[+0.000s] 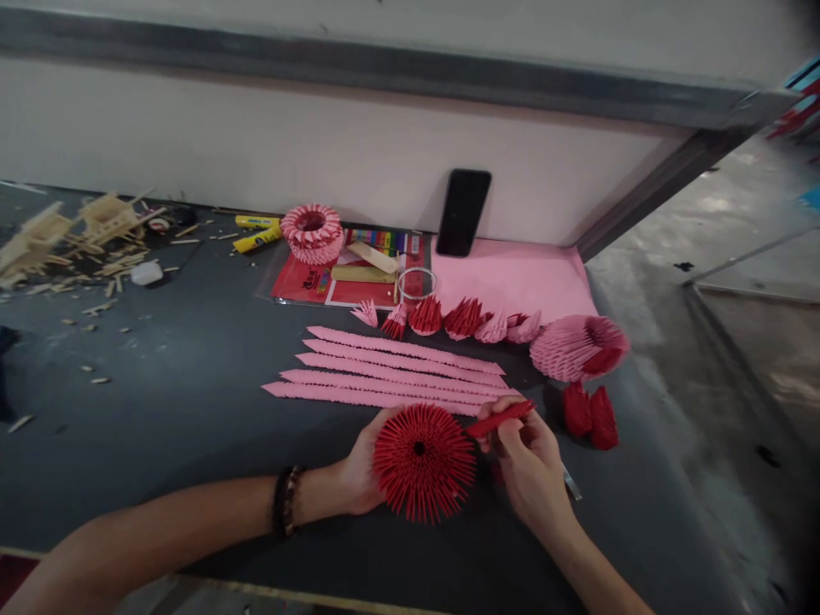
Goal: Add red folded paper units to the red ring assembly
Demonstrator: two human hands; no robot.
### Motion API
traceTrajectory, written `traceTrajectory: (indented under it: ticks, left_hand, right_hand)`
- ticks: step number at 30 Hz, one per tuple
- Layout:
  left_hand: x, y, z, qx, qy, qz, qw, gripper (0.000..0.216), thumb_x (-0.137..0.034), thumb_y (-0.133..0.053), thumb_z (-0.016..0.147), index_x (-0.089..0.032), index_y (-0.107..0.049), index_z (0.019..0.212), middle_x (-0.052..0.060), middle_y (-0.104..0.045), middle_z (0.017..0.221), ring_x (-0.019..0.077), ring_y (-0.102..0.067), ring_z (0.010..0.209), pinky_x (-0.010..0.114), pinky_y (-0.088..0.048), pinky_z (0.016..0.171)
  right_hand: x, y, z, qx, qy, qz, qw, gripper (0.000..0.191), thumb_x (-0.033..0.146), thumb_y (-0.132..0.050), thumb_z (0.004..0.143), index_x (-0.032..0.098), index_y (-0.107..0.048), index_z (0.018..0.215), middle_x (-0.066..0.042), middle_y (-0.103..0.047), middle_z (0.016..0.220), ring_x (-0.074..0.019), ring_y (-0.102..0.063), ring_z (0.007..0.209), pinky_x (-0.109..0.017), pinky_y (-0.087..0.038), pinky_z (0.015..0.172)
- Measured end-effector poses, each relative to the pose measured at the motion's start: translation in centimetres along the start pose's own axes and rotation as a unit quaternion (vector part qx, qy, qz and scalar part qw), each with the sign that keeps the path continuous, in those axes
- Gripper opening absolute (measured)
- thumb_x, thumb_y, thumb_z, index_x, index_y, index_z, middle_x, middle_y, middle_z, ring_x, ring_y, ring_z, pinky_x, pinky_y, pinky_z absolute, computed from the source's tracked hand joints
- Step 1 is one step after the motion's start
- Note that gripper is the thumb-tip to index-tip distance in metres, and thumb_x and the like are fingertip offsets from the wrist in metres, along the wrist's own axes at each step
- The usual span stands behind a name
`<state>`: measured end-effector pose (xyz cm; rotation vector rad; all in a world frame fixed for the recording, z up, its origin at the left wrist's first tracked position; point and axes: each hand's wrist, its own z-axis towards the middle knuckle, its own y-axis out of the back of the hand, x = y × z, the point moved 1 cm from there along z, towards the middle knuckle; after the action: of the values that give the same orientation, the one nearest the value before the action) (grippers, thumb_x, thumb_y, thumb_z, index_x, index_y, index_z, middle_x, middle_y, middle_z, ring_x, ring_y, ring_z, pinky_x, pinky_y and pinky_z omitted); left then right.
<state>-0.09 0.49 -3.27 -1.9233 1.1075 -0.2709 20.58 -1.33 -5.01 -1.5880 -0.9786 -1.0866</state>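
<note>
A round red disc of folded paper pieces (426,491), with a small dark hole at its centre, rests in my left hand (364,465), whose fingers are mostly hidden beneath it. In my right hand (529,457) is a slim red folded-paper strip (503,418), pinched between thumb and fingers; its tip comes close to the disc's right edge. Several long pink folded-paper strips (384,376) lie side by side just beyond both hands. To the right of my right hand sit two red folded-paper pieces (589,416).
A pink paper vase shape (564,348) lies at the right, beside a row of red and pink paper clusters (462,318). Behind are a pink-and-white paper ring (312,235), yellow glue sticks (257,241) and a phone (464,213) leaning on the partition. Wooden sticks (121,260) litter the left.
</note>
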Motion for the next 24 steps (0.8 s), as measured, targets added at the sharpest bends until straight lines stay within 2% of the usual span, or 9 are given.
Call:
traceTrajectory:
  ticks: [7,12,18,24]
  left_hand:
    - [0.1,0.0,0.0,0.024,0.006,0.003,1.0,0.036,-0.039,-0.058,0.095,-0.012,-0.081,0.101,0.01,-0.082,0.1,0.0249,-0.074,0.099,0.037,-0.049,0.106]
    - [0.2,-0.2,0.2,0.03,0.011,0.0,0.999,0.038,-0.037,-0.056,0.095,-0.01,-0.081,0.101,0.012,-0.082,0.105,0.0257,-0.073,0.104,0.037,-0.047,0.11]
    - [0.2,-0.4,0.1,0.018,0.003,0.006,1.0,0.037,-0.035,-0.053,0.096,-0.01,-0.081,0.099,0.013,-0.082,0.101,0.0255,-0.074,0.1,0.037,-0.047,0.109]
    - [0.2,-0.3,0.1,0.022,0.003,0.002,1.0,0.035,-0.035,-0.055,0.095,-0.01,-0.08,0.099,0.011,-0.082,0.098,0.0265,-0.074,0.104,0.039,-0.044,0.113]
  right_hand:
    - [0.0,0.2,-0.2,0.016,0.0,-0.002,1.0,0.014,0.035,-0.073,0.093,0.025,-0.066,0.101,-0.001,-0.065,0.094,-0.0122,-0.061,0.064,-0.027,-0.052,0.059]
    - [0.2,0.0,-0.1,0.023,0.0,-0.013,1.0,0.015,0.038,-0.073,0.093,0.026,-0.067,0.099,-0.004,-0.066,0.093,-0.0138,-0.06,0.062,-0.028,-0.054,0.056]
    - [0.1,0.5,0.2,0.069,0.005,-0.075,0.995,0.014,0.041,-0.068,0.097,0.027,-0.067,0.101,-0.007,-0.07,0.094,-0.0159,-0.061,0.064,-0.03,-0.055,0.06]
    - [0.0,1.0,0.4,0.065,0.045,-0.139,0.987,0.024,0.044,-0.061,0.101,0.022,-0.069,0.107,-0.012,-0.074,0.101,-0.0234,-0.071,0.087,-0.034,-0.059,0.073]
